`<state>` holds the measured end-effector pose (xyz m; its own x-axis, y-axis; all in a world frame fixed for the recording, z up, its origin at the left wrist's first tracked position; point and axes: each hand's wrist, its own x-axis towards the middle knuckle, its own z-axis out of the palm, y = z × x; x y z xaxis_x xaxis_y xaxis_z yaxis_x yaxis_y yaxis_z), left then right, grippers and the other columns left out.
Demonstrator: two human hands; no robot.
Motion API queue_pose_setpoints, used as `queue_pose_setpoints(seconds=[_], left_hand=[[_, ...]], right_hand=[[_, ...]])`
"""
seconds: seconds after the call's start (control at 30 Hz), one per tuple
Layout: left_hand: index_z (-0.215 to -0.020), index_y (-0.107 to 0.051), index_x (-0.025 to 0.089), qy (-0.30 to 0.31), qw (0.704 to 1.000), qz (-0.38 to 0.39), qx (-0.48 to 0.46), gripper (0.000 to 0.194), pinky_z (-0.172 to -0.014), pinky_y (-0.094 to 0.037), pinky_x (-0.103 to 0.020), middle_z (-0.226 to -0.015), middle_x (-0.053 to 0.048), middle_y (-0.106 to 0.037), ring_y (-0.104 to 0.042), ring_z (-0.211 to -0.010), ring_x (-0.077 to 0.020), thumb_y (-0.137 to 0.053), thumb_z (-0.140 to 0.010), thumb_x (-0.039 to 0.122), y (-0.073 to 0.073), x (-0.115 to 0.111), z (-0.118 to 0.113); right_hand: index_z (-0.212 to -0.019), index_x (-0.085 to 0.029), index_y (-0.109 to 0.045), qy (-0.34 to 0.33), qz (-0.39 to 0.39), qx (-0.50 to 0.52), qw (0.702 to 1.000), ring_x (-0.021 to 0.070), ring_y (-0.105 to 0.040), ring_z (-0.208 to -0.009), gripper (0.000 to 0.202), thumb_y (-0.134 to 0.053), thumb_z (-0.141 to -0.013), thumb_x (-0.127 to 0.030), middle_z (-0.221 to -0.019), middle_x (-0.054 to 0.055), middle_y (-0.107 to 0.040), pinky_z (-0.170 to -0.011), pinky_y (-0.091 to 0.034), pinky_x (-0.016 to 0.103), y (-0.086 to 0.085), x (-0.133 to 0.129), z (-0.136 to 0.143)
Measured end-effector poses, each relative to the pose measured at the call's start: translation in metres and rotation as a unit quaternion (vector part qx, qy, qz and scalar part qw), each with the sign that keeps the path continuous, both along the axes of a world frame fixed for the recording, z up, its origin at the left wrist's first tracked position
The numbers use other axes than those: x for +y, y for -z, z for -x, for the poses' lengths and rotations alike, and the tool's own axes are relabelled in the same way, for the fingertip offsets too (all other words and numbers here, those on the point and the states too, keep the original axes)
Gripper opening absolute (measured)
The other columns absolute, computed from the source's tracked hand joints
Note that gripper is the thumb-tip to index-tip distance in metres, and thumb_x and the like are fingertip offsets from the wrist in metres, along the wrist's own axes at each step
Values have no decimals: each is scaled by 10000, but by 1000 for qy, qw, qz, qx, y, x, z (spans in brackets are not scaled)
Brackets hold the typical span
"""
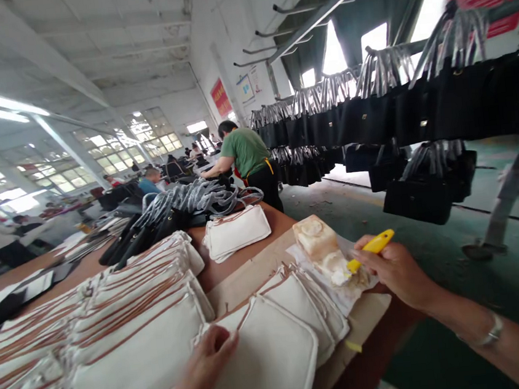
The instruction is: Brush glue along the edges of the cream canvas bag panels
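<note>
My right hand [394,267] grips a brush with a yellow handle [378,242], its tip against the white, glue-like mass [334,267] beside a stained, cream-coloured container [314,237]. Both rest on a crumpled sheet at the table's right edge. Below, my left hand [212,357] has its fingers pressed together at the upper left edge of a cream bag panel [268,361] with brown trim; whether it pinches the edge is too small to tell. More cream panels [294,305] lie fanned out between that panel and the container.
Rows of stacked cream pieces [132,350] cover the table's left. Behind them lie black bags with wrapped grey handles [190,198] and a small cream stack [238,231]. A person in green [248,152] bends over the far end. Black bags [444,101] hang from racks at right.
</note>
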<state>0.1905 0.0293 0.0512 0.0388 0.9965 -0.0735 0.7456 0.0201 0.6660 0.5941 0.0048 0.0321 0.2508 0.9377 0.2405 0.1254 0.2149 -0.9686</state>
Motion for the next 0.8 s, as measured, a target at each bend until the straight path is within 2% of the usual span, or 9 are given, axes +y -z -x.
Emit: queue_pose_setpoints(seconds=[0.13,0.3,0.47,0.7,0.8], left_hand=[[-728,-625,185,-9,1000,-1,-13,393,-623,-380,-259,-661,2,-577,-529,-670,-183,-576,-746,575,20,25,-18],[-687,-650,161,15,995,64,-69,382,-515,-362,-249,-588,-9,-608,-560,-552,-180,-502,-812,490,25,35,-46],[-778,-670,159,41,988,84,-125,348,-519,-397,-229,-652,-4,-645,-558,-567,-153,-571,-785,493,15,23,-60],[-903,-708,162,38,973,108,-199,370,-567,-426,-222,-754,-23,-690,-579,-658,-161,-635,-780,503,-7,-10,-74],[-924,-715,165,49,968,107,-224,385,-595,-434,-223,-784,-22,-694,-580,-681,-160,-652,-773,513,-11,-16,-78]], right_hand=[[-873,-178,-605,-6,12,41,999,111,-358,-440,310,-637,-862,-486,-530,-62,-439,-406,-260,230,-3,-1,20],[-850,-185,-567,-26,-4,145,989,96,-283,-420,324,-675,-838,-489,-502,-83,-382,-391,-200,221,-10,14,56],[-846,-190,-560,-48,-37,155,986,104,-286,-422,274,-648,-868,-448,-488,-87,-369,-404,-209,230,-17,28,85],[-766,-190,-573,-115,-78,52,989,116,-354,-482,200,-575,-912,-327,-538,-68,-391,-475,-308,241,-26,26,112],[-772,-190,-582,-108,-95,18,989,124,-377,-491,184,-568,-912,-308,-547,-62,-398,-475,-310,248,-25,28,115]])
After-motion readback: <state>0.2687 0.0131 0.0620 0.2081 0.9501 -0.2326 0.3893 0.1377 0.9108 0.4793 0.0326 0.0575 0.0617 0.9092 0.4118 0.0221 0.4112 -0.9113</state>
